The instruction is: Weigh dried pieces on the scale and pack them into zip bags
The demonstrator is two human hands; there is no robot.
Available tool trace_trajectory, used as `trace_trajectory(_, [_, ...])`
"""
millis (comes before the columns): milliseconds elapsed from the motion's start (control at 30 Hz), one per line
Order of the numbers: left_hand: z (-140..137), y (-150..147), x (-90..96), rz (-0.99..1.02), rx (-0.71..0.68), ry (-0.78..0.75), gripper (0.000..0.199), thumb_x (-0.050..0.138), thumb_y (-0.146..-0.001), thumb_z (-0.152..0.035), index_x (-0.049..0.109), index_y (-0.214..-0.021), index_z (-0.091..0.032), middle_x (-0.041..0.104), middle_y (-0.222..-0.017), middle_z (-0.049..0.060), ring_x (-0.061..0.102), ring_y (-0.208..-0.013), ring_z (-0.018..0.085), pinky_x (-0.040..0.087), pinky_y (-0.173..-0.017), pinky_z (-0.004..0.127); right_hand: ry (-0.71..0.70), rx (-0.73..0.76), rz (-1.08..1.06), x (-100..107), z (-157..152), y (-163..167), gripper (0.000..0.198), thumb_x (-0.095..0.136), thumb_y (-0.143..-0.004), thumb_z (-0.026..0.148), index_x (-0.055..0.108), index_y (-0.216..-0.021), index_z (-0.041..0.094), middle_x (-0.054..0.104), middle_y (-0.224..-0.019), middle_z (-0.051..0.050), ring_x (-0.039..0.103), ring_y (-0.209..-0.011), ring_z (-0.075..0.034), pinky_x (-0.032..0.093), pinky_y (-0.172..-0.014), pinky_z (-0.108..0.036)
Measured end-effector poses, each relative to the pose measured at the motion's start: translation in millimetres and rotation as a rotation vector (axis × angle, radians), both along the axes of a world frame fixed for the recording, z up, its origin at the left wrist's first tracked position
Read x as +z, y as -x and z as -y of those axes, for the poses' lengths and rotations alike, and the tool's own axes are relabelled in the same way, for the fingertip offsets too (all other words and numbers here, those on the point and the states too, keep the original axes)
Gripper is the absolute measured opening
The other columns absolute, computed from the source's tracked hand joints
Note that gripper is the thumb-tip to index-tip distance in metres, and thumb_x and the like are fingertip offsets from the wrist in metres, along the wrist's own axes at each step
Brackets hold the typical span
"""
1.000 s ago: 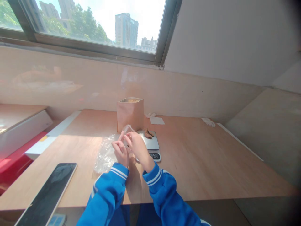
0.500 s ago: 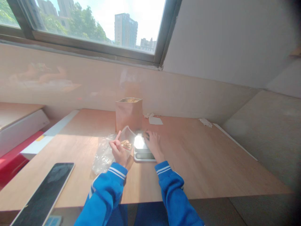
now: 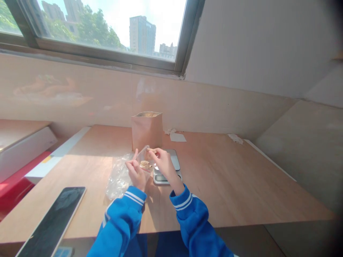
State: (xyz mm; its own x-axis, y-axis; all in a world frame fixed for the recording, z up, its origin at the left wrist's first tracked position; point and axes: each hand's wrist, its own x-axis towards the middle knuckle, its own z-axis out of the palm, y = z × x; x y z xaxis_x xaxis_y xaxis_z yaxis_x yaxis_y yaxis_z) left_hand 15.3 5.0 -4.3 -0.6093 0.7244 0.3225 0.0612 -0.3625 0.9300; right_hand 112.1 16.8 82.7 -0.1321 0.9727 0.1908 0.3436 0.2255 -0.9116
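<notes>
My left hand (image 3: 136,174) is closed on a small clear zip bag (image 3: 151,167), holding it up above the table. Pale brown pieces (image 3: 145,164), of a kind too small to name, lie inside the bag. At the bag's open mouth, the fingers of my right hand (image 3: 163,162) are pinched together; what is between them is too small to make out. Below and behind my right hand sits a flat kitchen scale (image 3: 174,160) with a silver top and a small display, partly covered by the hand.
Behind the scale stands an open brown paper bag (image 3: 147,130). A crinkled clear plastic bag (image 3: 118,178) lies left of my left hand. A phone or tablet (image 3: 53,221) rests at the front left edge. Paper scraps (image 3: 178,137) lie at the back.
My right hand has moved left and up from the scale's top to the zip bag's mouth, uncovering the right side of the scale. The left hand has stayed nearly in place.
</notes>
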Motion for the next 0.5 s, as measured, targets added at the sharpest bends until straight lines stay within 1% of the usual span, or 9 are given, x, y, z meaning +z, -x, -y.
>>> trace_trajectory(67, [0.2, -1.0, 1.9, 0.018, -0.002, 0.010, 0.021, 0.034, -0.095, -0.042, 0.032, -0.084, -0.024, 0.055, -0.133, 0.019, 0.058, -0.116, 0.021, 0.047, -0.093, 0.038, -0.061, -0.083, 0.167, -6.7, -1.8, 7.5, 0.016, 0.053, -0.087, 0.028, 0.063, -0.083, 0.017, 0.067, -0.073, -0.004, 0.064, -0.069, -0.018, 0.044, -0.059, -0.024])
trace_trajectory(100, [0.5, -1.6, 2.3, 0.021, 0.002, 0.013, 0.022, 0.034, -0.095, -0.042, 0.031, -0.082, -0.025, 0.055, -0.134, 0.018, 0.059, -0.115, 0.021, 0.047, -0.091, 0.038, -0.065, -0.107, 0.222, -9.0, -2.3, 11.7, 0.012, 0.052, -0.088, 0.024, 0.061, -0.086, 0.017, 0.067, -0.075, -0.004, 0.064, -0.069, -0.017, 0.044, -0.058, -0.024])
trace_trajectory(167, [1.6, -3.0, 1.8, -0.011, -0.002, 0.036, 0.023, 0.035, -0.095, -0.042, 0.031, -0.080, -0.024, 0.055, -0.135, 0.018, 0.060, -0.113, 0.021, 0.048, -0.089, 0.037, -0.045, -0.150, 0.295, -11.0, -2.8, 21.5, 0.011, 0.049, -0.089, 0.020, 0.056, -0.096, 0.016, 0.067, -0.076, -0.005, 0.064, -0.065, -0.017, 0.042, -0.054, -0.023])
trace_trajectory(233, [4.1, -4.4, 0.2, -0.054, -0.017, 0.047, 0.022, 0.036, -0.095, -0.040, 0.033, -0.081, -0.024, 0.055, -0.134, 0.018, 0.059, -0.115, 0.022, 0.049, -0.088, 0.037, -0.017, -0.183, 0.396, -10.4, -4.0, 32.5, 0.015, 0.047, -0.090, 0.019, 0.052, -0.103, 0.014, 0.067, -0.076, -0.007, 0.063, -0.062, -0.017, 0.040, -0.051, -0.023])
trace_trajectory(333, [8.2, -6.0, -2.2, -0.103, -0.086, 0.001, 0.018, 0.037, -0.094, -0.038, 0.038, -0.085, -0.023, 0.056, -0.134, 0.017, 0.055, -0.122, 0.023, 0.047, -0.092, 0.037, 0.046, -0.228, 0.592, -7.2, -7.8, 46.0, 0.016, 0.046, -0.091, 0.019, 0.054, -0.103, 0.012, 0.068, -0.077, -0.011, 0.064, -0.066, -0.021, 0.041, -0.055, -0.026])
trace_trajectory(400, [9.1, -6.2, -2.7, -0.103, -0.095, -0.021, 0.017, 0.037, -0.095, -0.037, 0.039, -0.086, -0.023, 0.055, -0.135, 0.017, 0.053, -0.125, 0.022, 0.046, -0.095, 0.038, 0.067, -0.201, 0.664, -3.8, -9.2, 48.4, 0.014, 0.046, -0.091, 0.020, 0.057, -0.096, 0.013, 0.068, -0.077, -0.010, 0.064, -0.069, -0.022, 0.043, -0.059, -0.028])
trace_trajectory(433, [8.5, -6.0, -2.6, -0.087, -0.077, -0.022, 0.017, 0.036, -0.095, -0.037, 0.038, -0.085, -0.023, 0.054, -0.135, 0.017, 0.053, -0.125, 0.022, 0.046, -0.095, 0.038, 0.037, -0.149, 0.670, -2.0, -8.5, 46.6, 0.016, 0.045, -0.092, 0.021, 0.059, -0.091, 0.015, 0.068, -0.077, -0.010, 0.064, -0.070, -0.021, 0.044, -0.062, -0.029])
trace_trajectory(500, [5.7, -5.1, -1.5, -0.028, -0.037, -0.025, 0.019, 0.036, -0.095, -0.038, 0.036, -0.083, -0.023, 0.053, -0.136, 0.018, 0.054, -0.124, 0.022, 0.046, -0.096, 0.039, -0.114, -0.037, 0.610, 0.3, -3.0, 37.3, 0.021, 0.042, -0.094, 0.022, 0.061, -0.087, 0.018, 0.068, -0.083, -0.008, 0.063, -0.078, -0.020, 0.045, -0.072, -0.031])
